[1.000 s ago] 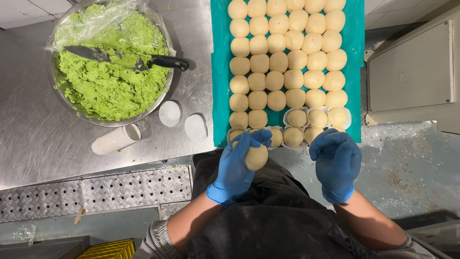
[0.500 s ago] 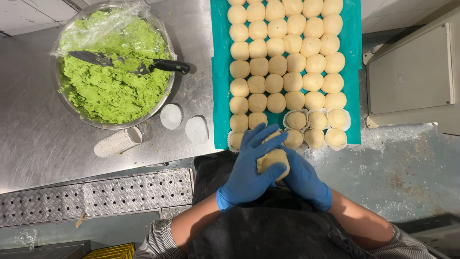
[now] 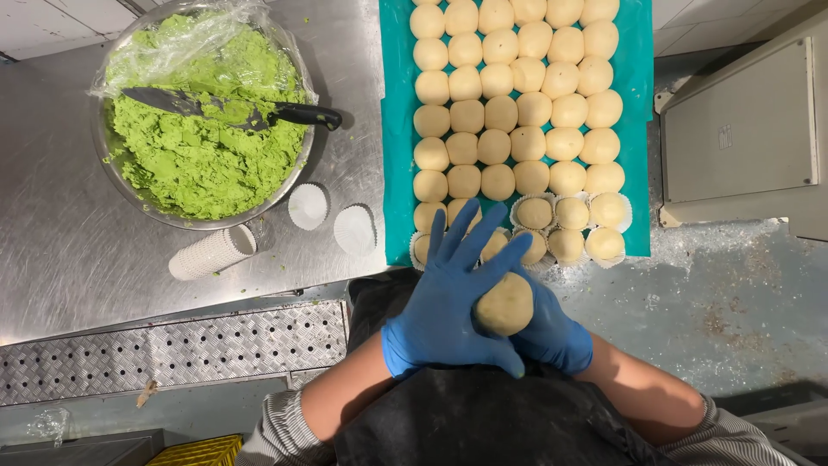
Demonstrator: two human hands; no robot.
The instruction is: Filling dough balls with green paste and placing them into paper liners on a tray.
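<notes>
Dough ball cupped between both gloved palms, left hand fingers splayed over right hand.

A small dark label sits on the grey metal cabinet lid at right, its print too small to make out. No packages, signs or screens are visible.

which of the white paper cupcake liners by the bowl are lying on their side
The stacked sleeve of white paper liners below the metal bowl lies on its side; the two single white liners sit open side up.
</notes>
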